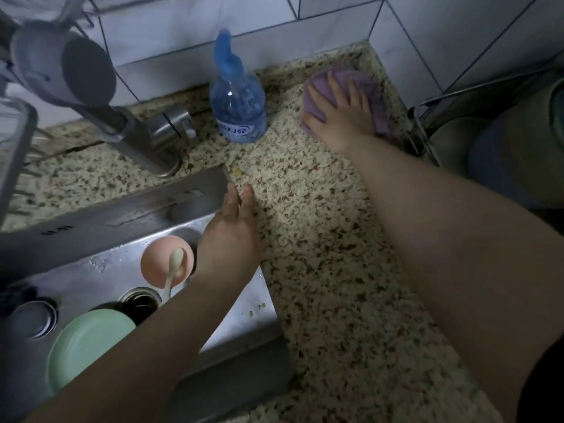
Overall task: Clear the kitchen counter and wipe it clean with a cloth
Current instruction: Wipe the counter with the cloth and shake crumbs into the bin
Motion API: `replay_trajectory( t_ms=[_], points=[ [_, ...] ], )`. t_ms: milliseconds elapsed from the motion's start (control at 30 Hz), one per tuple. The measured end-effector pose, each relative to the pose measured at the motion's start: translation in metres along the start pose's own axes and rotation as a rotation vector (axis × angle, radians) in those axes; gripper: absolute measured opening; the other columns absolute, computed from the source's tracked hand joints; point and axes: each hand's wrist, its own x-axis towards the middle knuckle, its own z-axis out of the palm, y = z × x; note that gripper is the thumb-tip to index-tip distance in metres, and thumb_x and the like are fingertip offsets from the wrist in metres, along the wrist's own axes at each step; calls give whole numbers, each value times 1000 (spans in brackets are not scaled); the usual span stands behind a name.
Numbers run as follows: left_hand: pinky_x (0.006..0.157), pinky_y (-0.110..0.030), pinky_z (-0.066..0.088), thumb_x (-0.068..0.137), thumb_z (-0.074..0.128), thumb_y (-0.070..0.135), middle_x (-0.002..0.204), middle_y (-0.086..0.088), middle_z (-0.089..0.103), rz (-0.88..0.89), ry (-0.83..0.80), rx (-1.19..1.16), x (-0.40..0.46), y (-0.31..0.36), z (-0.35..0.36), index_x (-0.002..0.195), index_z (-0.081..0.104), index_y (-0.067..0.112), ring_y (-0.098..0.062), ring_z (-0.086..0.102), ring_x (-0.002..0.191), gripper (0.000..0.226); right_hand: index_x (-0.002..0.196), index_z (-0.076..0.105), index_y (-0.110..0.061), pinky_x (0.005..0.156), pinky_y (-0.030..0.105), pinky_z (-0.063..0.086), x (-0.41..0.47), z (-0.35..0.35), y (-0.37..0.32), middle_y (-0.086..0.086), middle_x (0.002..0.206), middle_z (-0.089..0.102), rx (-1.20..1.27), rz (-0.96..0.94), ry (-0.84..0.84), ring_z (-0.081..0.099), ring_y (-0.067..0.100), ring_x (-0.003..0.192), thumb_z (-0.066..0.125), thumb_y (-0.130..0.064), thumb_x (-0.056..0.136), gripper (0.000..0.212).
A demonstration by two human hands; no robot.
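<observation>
Worktop [320, 239] looks mostly cleared, dishes sitting in the sink [91, 270], though a blue bottle [237, 108] remains; wiping seems underway, right hand [338, 117] pressing flat-fingered on the purple cloth [345, 80] in the far corner, left hand [232, 233] resting open at the sink edge

The scene is viewed by a single head-worn, wide-angle camera, pointed steeply down and forward from close above the counter [320, 239]. The sink [100, 264] is framed lower left of it, tiled wall beyond. Edges appear bent, probably by the lens.
</observation>
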Motion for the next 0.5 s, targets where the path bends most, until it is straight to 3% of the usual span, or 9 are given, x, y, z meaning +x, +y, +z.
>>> replay_trajectory(
  t_ms=[100, 233, 367, 500],
  points=[
    [98, -41, 45, 93, 40, 9, 163, -16, 12, 15, -10, 27, 3, -1, -1, 156, 14, 14, -36, 43, 136, 68, 151, 2, -53, 122, 42, 2, -30, 10, -15, -15, 166, -1, -5, -130, 39, 0, 26, 153, 20, -67, 92, 63],
    [118, -43, 25, 93, 41, 8, 163, -18, 7, 55, -81, -73, 1, -7, 0, 156, 9, 9, -34, 14, 150, 71, 152, 2, -53, 123, 40, 0, -99, 24, -23, -16, 165, -1, -40, -268, 8, -2, 23, 154, 18, -69, 94, 62],
    [120, -42, 20, 100, 38, 12, 164, -13, 5, 125, -111, -135, -30, -11, -1, 156, 17, 12, -31, 6, 151, 60, 153, 11, -50, 123, 42, 2, -176, 41, -11, -12, 166, 8, 5, -287, 69, 3, 26, 154, 26, -64, 97, 60],
    [118, -36, 17, 103, 37, 20, 165, -5, 5, 158, -181, -134, -75, -18, -1, 155, 21, 23, -24, 6, 152, 54, 154, 9, -49, 124, 45, 2, -242, 49, -1, -10, 166, 6, -20, -265, 42, 0, 27, 154, 22, -64, 98, 60]
  ],
)
